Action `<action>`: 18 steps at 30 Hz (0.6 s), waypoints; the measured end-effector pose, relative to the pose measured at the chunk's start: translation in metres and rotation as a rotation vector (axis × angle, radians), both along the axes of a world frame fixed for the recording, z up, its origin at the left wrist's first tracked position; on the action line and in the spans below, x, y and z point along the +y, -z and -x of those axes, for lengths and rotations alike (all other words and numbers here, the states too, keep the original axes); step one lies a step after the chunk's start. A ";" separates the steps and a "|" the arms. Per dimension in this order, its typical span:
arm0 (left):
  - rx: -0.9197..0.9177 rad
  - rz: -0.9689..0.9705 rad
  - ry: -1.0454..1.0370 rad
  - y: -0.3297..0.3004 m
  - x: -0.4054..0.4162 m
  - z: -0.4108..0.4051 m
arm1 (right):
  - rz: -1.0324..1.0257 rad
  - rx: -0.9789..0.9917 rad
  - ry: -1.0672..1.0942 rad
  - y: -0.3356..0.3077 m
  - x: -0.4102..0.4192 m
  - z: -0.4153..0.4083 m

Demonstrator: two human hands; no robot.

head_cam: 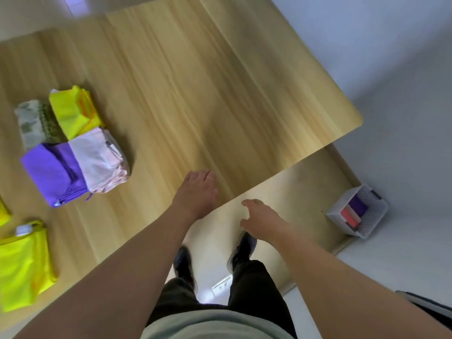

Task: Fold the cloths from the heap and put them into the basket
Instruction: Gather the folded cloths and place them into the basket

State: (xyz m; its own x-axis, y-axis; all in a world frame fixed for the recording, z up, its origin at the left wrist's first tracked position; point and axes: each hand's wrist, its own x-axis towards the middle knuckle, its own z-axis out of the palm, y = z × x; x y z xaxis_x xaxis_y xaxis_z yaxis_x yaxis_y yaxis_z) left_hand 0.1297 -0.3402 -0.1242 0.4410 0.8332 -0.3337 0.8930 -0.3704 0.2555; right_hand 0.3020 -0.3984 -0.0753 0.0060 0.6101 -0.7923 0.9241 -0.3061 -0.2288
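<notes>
A group of folded cloths lies on the left of the wooden table (195, 81): purple (53, 174), pale pink (100, 160), yellow (73, 113) and grey-green patterned (34, 123). Another yellow cloth (22, 263) lies at the near left edge. The white perforated basket (374, 221) stands on the floor at the right, with purple and red folded cloths inside. My left hand (198, 192) rests flat on the table near its front edge, holding nothing. My right hand (259, 218) hangs empty just off the table edge, fingers relaxed.
The table's rounded right corner (357, 123) overhangs a wooden floor panel (305, 192). My feet in dark shoes (242, 250) stand below the table edge. A dark object (425, 304) sits at the lower right. A scrap of yellow cloth (3, 214) shows at the far left.
</notes>
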 end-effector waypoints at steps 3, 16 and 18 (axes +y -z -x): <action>-0.036 -0.003 -0.051 -0.001 -0.007 0.042 | 0.003 0.014 -0.018 0.000 -0.008 0.033; -0.044 -0.147 -0.350 0.009 -0.056 0.219 | 0.015 0.101 -0.006 0.015 -0.002 0.176; -0.044 -0.141 -0.308 0.012 -0.056 0.252 | 0.016 0.108 0.023 0.016 -0.008 0.209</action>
